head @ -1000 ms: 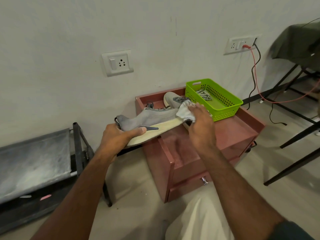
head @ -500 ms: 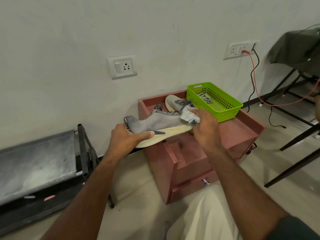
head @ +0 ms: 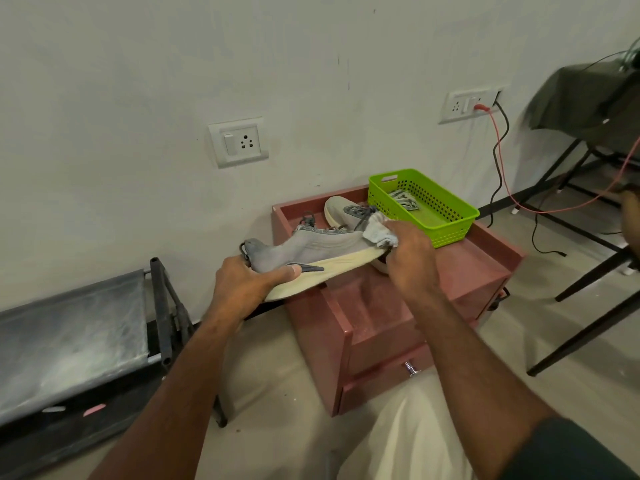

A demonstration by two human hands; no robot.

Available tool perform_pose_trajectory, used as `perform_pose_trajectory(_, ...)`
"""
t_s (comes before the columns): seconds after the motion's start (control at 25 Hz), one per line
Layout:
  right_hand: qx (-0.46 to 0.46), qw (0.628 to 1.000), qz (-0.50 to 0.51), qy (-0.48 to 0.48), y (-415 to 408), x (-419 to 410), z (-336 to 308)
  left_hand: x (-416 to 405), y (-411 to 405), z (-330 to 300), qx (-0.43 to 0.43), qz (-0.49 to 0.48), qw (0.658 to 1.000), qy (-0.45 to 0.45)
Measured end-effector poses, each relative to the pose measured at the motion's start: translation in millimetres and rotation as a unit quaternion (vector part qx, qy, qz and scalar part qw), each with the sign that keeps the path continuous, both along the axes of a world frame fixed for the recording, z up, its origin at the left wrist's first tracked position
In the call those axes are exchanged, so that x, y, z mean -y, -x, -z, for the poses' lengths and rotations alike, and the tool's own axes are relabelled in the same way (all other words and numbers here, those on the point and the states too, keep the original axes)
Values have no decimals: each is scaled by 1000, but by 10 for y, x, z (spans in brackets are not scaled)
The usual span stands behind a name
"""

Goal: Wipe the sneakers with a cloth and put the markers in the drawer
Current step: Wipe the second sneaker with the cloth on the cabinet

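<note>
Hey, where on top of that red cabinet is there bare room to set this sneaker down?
Bare top lies at the near right of the red cabinet, in front of the green basket. The back left is crowded by the second sneaker.

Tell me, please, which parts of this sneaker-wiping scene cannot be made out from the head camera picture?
- Markers: none can be made out; the patterned item in the green basket is too small to identify.
- Toe of the held sneaker: hidden by the cloth and right hand.
- Second sneaker: partly hidden behind the first.
- Drawer contents: hidden, drawer shut.
- Left hand fingers: hidden behind the heel.
</note>
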State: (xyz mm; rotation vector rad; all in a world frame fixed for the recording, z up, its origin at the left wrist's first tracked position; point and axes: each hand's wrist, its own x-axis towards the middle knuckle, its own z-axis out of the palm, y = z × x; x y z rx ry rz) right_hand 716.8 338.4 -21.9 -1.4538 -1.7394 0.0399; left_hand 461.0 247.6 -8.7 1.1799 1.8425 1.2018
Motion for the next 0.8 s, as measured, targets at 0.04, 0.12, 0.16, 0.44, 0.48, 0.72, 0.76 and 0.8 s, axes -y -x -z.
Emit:
perform_pose_trajectory(0.04,-16,998,-51,-23,87,102,-19,4,18,11,5,0,1000,3)
perform_pose_trajectory(0.12,11,977,-211,-24,252,332,-19,6,50,35,18,-1,1000,6)
perform_pose_trajectory(0.16,54,966,-250,-19,290,372,17,4,52,39,24,-3,1000,7)
perform_pose_trajectory(0.44,-76,996,-53,4,15,123,-35,-39,18,18,30,-7,999,10)
perform_pose_trajectory(0.48,-65,991,-118,-19,95,209,-41,-30,30,24,35,-8,999,14)
perform_pose_trajectory(0.72,48,983,-177,28,285,134,192,-41,32,67,81,-21,996,15)
perform_pose_trajectory(0.76,19,990,-133,39,237,77,196,-38,13,58,72,-22,997,13)
perform_pose_trajectory(0.8,3,993,-104,50,215,57,195,-24,-14,31,62,-27,998,10)
